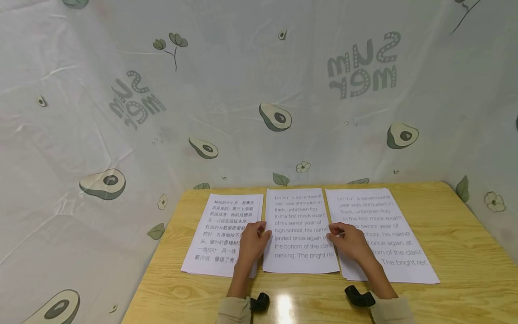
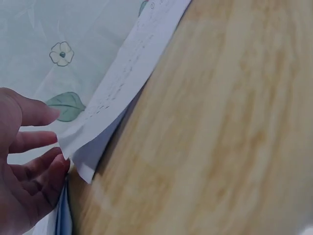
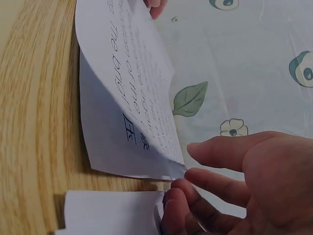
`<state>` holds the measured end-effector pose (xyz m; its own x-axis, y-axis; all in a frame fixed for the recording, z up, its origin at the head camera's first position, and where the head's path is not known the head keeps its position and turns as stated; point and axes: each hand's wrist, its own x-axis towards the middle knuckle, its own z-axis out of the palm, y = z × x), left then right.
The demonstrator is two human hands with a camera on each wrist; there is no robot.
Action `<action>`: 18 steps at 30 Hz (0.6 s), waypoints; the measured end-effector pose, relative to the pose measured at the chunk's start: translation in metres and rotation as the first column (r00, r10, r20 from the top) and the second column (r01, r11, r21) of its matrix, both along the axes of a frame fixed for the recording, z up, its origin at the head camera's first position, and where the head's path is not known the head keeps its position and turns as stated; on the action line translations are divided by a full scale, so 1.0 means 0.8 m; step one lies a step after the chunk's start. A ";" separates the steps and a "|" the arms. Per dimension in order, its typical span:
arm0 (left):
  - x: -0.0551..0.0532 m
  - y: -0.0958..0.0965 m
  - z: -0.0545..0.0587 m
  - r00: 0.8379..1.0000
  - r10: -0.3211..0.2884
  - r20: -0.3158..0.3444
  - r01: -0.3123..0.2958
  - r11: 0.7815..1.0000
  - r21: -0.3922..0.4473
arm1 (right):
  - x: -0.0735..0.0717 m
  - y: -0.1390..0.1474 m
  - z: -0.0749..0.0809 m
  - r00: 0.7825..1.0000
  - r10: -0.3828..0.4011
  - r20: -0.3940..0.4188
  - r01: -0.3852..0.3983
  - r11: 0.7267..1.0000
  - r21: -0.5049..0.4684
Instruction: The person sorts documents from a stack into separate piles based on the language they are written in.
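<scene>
My left hand [image 1: 255, 239] is at the left edge of the middle sheet of paper [image 1: 298, 265], which bears large English print. At that sheet's right edge is my right hand [image 1: 351, 245]. The right wrist view shows the sheet [image 3: 122, 73] bowed up along its edge, with handwritten characters on the paper [image 3: 110, 152] below it. There the thumb stands apart from the index finger, whose tip is right at the paper's edge. In the left wrist view, the fingers [image 2: 34, 142] are loosely bent beside a raised paper corner [image 2: 73, 139], thumb clear of it.
A paper stack [image 1: 232, 198] with Chinese print lies on the left, partly under my left forearm. Another stack [image 1: 413, 272] with English print lies on the right, partly behind my right hand. The wooden table [image 1: 457, 229] meets a pale patterned curtain [image 1: 234, 90] at its back edge.
</scene>
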<state>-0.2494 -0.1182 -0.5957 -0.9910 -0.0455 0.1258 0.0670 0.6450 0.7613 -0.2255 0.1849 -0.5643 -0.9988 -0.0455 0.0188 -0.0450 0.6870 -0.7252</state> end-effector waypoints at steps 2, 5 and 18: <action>0.000 0.000 0.003 1.000 -0.003 -0.015 0.003 1.000 0.024 | 0.000 -0.001 0.001 1.000 0.006 -0.011 -0.006 1.000 -0.020; 0.000 0.000 0.007 0.999 -0.006 -0.041 0.009 0.997 0.071 | 0.000 -0.002 0.003 0.999 0.019 -0.026 -0.020 0.999 -0.049; 0.003 0.003 0.017 0.996 -0.039 -0.085 0.053 0.984 0.172 | 0.002 -0.006 0.005 1.000 -0.006 -0.026 0.002 0.988 -0.157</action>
<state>-0.2471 -0.1158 -0.5819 -0.9795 -0.0284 0.1996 0.1592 0.4983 0.8522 -0.2242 0.1798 -0.5606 -0.9980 -0.0361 0.0512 -0.0627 0.5650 -0.8227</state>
